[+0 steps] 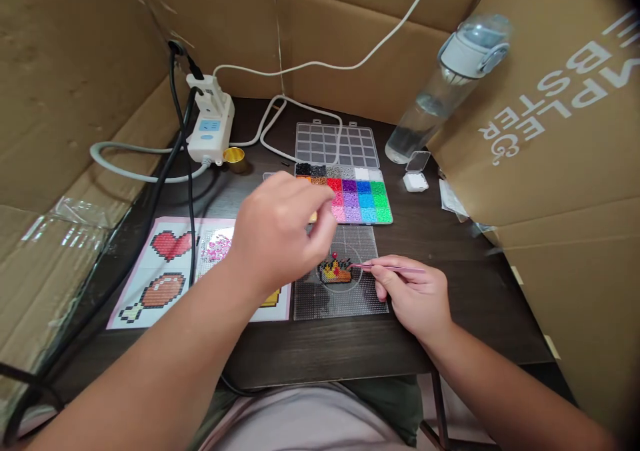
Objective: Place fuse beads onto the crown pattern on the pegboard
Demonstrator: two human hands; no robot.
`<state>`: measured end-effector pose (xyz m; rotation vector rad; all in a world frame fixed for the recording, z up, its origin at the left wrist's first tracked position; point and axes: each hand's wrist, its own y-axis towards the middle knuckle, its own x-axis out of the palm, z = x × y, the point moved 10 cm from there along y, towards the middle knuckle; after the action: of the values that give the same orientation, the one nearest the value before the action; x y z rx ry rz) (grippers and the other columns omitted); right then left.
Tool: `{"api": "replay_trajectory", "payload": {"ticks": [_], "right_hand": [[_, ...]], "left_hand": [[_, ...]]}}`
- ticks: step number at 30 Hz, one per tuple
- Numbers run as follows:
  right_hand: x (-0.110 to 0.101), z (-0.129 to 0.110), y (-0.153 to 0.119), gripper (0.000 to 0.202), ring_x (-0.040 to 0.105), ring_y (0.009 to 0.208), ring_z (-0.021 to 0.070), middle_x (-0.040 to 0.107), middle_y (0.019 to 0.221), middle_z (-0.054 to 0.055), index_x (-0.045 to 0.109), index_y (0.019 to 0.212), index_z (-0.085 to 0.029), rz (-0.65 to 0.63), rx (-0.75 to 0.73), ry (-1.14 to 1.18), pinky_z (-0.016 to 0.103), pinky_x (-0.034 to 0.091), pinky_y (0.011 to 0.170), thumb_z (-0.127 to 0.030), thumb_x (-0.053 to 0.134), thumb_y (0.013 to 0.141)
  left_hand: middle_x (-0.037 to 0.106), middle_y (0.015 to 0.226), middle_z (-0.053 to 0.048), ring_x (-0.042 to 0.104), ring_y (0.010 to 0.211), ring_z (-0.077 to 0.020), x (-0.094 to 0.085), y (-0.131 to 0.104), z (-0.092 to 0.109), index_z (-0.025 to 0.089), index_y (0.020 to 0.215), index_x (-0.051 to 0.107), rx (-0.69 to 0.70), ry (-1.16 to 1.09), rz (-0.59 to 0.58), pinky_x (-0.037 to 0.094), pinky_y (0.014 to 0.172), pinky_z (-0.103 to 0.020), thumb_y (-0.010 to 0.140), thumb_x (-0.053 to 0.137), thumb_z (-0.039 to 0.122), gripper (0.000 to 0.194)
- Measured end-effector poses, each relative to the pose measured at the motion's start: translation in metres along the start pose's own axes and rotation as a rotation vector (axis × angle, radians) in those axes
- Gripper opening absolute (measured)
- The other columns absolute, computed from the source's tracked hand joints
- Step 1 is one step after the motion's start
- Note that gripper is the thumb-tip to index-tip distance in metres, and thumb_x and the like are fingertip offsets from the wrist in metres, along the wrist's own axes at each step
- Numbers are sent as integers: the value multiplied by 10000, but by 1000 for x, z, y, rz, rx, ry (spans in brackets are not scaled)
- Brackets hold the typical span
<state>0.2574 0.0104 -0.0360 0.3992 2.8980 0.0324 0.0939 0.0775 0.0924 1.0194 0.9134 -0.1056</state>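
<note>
A pair of pink tweezers (400, 268) is pinched in my right hand (417, 291), with the tips at the right side of a small bead crown (336, 271). The crown has black, orange, yellow and red beads and lies on a clear pegboard (343, 310). My left hand (283, 231) is raised above the near left part of the bead box (377, 214), thumb and forefinger pressed together. Whatever those fingertips hold, if anything, is too small to make out. The box has its lid (337, 144) folded back and holds beads sorted by colour.
A pattern sheet (165, 271) with a heart and a drumstick lies at the left, partly under my left arm. Behind are a power strip (213, 128) with cables, a gold cup (235, 159), a tilted-looking water bottle (445, 91) and a small white box (416, 182). Cardboard walls surround the table.
</note>
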Motion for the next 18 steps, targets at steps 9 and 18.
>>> {"api": "replay_trajectory", "payload": {"ticks": [9,18], "right_hand": [[0,-2,-1,147,524,424,95,587,499,-9,767,819,-171,-15,5,-26,221,434,431,-257,648,826],[-1,-6,-1,123,542,442,98,614,538,-3,763,834,-179,-23,-47,-81,232,463,454,-229,651,827]], "left_hand": [[705,945,-19,649,829,-159,-29,8,-34,155,960,676,156,177,102,558,753,-335,798,629,253,195],[675,1087,-44,641,965,-211,-24,-12,-85,136,1024,669,146,210,139,529,879,-413,800,647,308,283]]}}
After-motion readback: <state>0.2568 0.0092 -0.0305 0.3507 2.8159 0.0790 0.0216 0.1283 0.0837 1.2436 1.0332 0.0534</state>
